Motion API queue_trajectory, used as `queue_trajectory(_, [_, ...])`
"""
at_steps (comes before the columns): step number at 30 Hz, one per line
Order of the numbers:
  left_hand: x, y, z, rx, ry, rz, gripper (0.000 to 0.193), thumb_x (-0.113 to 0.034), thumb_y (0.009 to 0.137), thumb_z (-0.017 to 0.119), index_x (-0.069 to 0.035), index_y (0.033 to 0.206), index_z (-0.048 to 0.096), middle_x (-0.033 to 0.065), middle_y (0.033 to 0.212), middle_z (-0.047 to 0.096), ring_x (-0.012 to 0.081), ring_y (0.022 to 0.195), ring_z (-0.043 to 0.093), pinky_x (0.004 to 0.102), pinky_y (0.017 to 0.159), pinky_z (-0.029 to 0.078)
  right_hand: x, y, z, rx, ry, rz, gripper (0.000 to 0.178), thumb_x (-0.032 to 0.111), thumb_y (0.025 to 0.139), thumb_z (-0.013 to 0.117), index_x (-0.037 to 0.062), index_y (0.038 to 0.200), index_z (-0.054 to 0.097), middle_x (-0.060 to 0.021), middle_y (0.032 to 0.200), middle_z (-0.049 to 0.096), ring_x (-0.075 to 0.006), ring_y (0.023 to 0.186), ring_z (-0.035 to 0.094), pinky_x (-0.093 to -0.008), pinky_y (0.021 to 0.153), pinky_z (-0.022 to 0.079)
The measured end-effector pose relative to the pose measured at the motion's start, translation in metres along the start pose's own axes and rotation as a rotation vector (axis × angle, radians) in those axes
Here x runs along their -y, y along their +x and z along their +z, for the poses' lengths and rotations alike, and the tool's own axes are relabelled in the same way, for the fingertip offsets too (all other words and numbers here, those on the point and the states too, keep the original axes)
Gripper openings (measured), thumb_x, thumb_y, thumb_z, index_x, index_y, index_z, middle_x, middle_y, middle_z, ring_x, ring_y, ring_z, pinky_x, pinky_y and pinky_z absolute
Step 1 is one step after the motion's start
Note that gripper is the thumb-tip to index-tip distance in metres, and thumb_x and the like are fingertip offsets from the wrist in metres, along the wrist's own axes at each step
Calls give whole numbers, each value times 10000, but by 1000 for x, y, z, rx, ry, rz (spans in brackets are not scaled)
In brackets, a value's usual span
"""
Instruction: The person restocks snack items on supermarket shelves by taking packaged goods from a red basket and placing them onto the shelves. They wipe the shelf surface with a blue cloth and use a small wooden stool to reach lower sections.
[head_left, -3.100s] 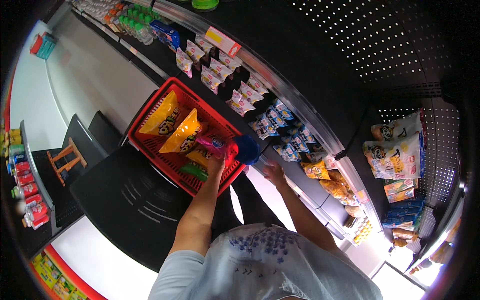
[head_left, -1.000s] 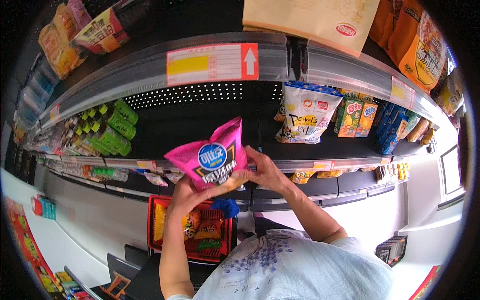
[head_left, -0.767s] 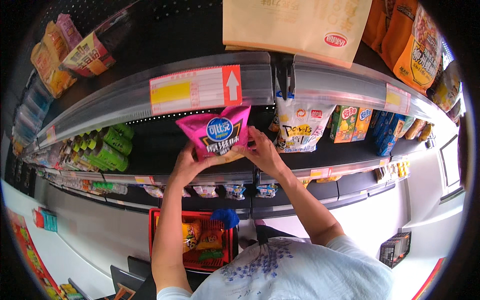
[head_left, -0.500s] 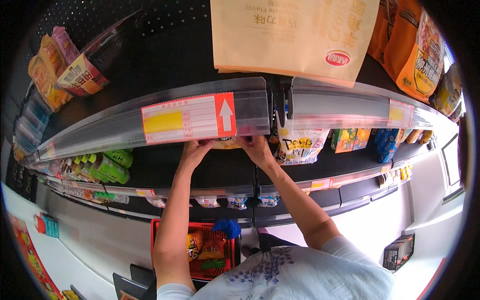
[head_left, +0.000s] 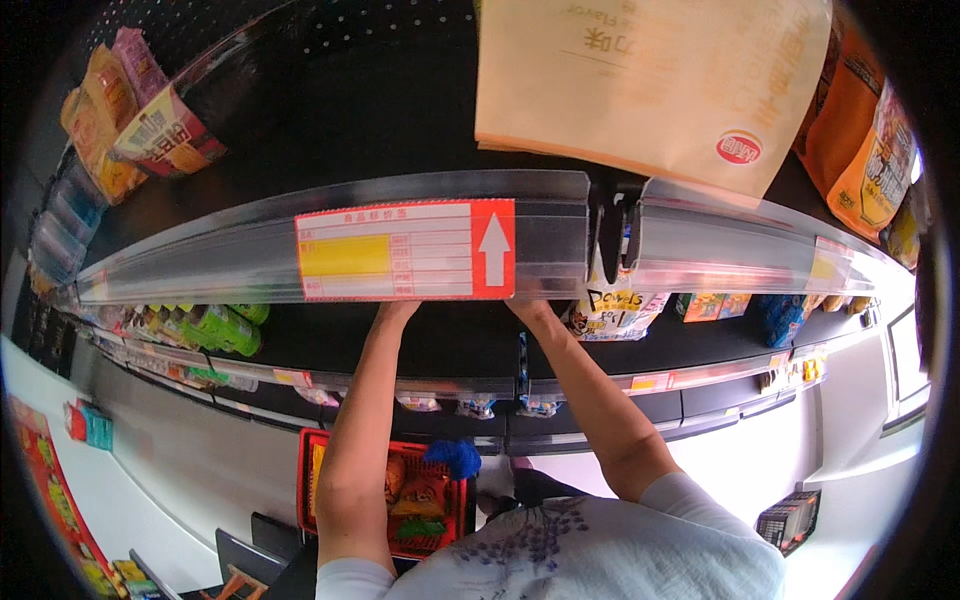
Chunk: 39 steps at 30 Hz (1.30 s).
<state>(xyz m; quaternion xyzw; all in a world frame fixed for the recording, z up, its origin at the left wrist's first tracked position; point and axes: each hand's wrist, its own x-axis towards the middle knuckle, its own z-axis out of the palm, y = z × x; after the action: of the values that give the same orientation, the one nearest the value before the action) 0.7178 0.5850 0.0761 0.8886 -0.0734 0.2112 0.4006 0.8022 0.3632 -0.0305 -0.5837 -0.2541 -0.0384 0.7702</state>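
Both my arms reach forward beneath the upper shelf's clear front rail. Just the back of my left hand shows under the lower edge of the red and white price label; its fingers are hidden behind the rail. My right hand is likewise cut off at the rail, with its fingers out of sight. Whatever lies between the hands cannot be seen. Right of my right hand, a white snack bag with dark lettering stands on the lower shelf.
A large tan paper bag overhangs the upper shelf edge, beside an orange bag. Green packages line the lower shelf at left. Below me, a red basket holds snack bags and a blue item.
Both hands have gone farther in under the upper shelf, so the fingers and the pale package edge between them no longer show. The view has shifted slightly left.
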Motion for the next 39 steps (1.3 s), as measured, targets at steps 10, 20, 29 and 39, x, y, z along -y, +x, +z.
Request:
queue_trajectory(10, [-70, -74, -27, -378, -213, -103, 446, -93, 946, 622, -90, 1376, 506, 156, 1310, 578, 260, 1133, 613, 320, 827, 544, 163, -27, 38, -75, -465, 77, 369, 94, 926, 679, -13, 1248, 534, -168, 1173, 619, -228, 1054, 605, -338, 855, 509])
queue_trajectory(20, [-16, -392, -39, -892, -340, -784, 227, -160, 1021, 525, -68, 1221, 580, 38, 1031, 668, 128, 877, 637, 254, 693, 497, 210, -168, 54, 304, -557, -28, 401, -32, 942, 588, 38, 1334, 536, -156, 1127, 669, -216, 968, 668, -315, 752, 558])
queue_trajectory(29, [13, -590, 96, -663, -530, -1585, 279, -269, 980, 602, 10, 982, 612, 111, 774, 670, 231, 623, 699, 324, 456, 525, 198, -267, 78, 727, -506, 284, 300, -20, 926, 613, 27, 1222, 605, -142, 1009, 657, -229, 880, 685, -336, 695, 582])
queue_trajectory(39, [85, -616, 168, -354, -151, -1652, 311, -318, 946, 625, -12, 897, 661, 181, 677, 648, 324, 678, 707, 426, 519, 554, 205, -286, 69, 858, -614, 239, 290, -35, 903, 634, -8, 1189, 594, -136, 979, 665, -224, 865, 686, -316, 698, 579])
